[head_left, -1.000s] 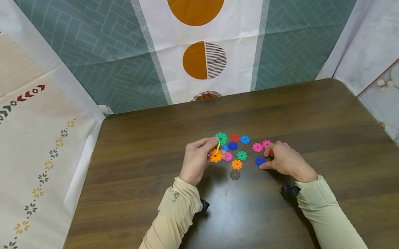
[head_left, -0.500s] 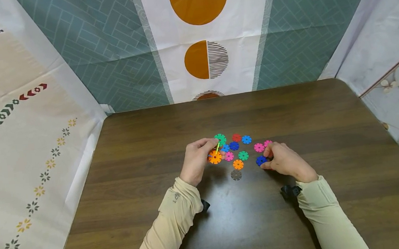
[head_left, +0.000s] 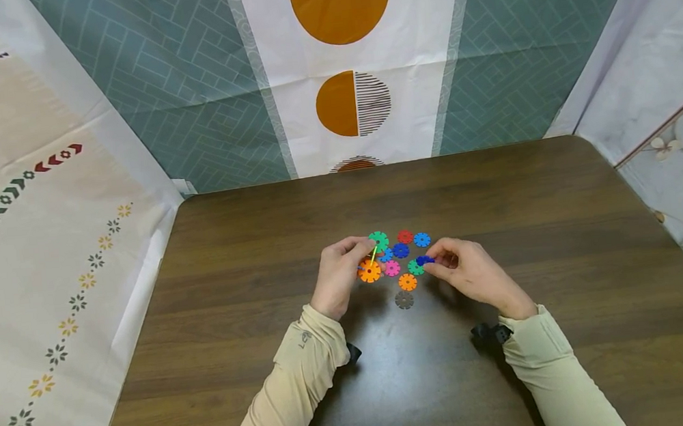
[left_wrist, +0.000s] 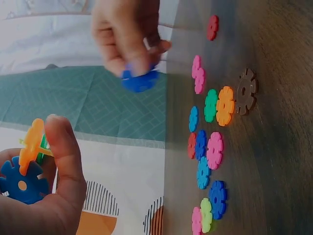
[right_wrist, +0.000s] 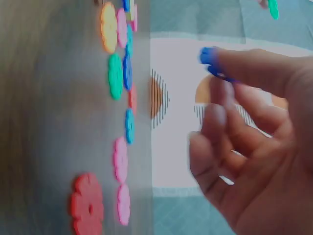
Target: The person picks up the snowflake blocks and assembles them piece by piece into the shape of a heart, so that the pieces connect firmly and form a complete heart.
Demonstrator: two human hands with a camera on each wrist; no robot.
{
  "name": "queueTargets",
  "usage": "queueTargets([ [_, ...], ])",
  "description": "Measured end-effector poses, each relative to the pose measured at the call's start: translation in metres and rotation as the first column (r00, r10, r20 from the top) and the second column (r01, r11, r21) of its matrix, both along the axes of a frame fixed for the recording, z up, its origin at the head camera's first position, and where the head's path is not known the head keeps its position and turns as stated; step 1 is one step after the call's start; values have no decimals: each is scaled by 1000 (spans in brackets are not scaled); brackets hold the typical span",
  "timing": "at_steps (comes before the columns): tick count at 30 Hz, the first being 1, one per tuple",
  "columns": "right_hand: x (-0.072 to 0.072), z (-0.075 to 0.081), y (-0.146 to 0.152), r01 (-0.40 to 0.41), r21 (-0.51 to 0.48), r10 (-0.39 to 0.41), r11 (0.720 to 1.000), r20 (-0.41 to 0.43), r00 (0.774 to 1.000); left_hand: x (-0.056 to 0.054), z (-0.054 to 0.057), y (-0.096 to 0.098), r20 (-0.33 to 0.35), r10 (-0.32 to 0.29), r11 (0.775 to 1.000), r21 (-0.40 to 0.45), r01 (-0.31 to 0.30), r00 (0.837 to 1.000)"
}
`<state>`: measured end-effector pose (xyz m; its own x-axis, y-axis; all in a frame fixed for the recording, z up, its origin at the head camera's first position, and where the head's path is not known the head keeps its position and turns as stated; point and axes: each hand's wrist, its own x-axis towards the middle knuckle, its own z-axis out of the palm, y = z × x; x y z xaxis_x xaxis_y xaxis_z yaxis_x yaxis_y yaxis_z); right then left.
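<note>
My left hand (head_left: 338, 275) pinches a cluster of notched plastic snowflake discs joined together. A green disc (head_left: 378, 241) and an orange disc (head_left: 369, 271) show in it in the head view, with a yellow disc edge-on between them. In the left wrist view a blue disc (left_wrist: 22, 183) joins the cluster below the orange one. Thumb and fingers of my right hand (head_left: 477, 272) pinch a single dark blue snowflake disc (right_wrist: 209, 55), raised above the table. Its fingertips cover part of that disc. The two hands are apart, with the cluster on the left.
Several loose discs lie flat on the brown table (head_left: 258, 248) between and below the hands, among them a red (head_left: 405, 236), a pink (head_left: 392, 268), an orange (head_left: 407, 282) and a dark grey one (head_left: 404, 299). Patterned cloth (head_left: 193, 83) hangs behind the table.
My right hand has picked the dark blue disc off the table and moved it left, toward the cluster. My left hand has barely moved and keeps its hold.
</note>
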<state>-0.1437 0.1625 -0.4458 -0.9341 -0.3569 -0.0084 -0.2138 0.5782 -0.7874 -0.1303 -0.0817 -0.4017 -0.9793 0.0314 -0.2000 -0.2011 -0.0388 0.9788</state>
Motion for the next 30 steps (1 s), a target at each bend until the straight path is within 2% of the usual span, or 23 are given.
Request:
queueTargets([
  [6,6,4,-12,55,-151,-72,987,-111,991,1,0,1,-9,13,999,-37,-13,1000],
  [13,11,10,-27,54,-286,-97,957,-138,986,1,-2,5,-32,2,996,-89,-5,999],
  [24,12,14,-37,30,-323,-100,946,-203,974,2,-2,11,-47,-6,998,-66,3,999],
  [30,12,13,-39,0,-303,-91,953,-287,954,2,-3,12,-53,-7,999,-52,5,999],
])
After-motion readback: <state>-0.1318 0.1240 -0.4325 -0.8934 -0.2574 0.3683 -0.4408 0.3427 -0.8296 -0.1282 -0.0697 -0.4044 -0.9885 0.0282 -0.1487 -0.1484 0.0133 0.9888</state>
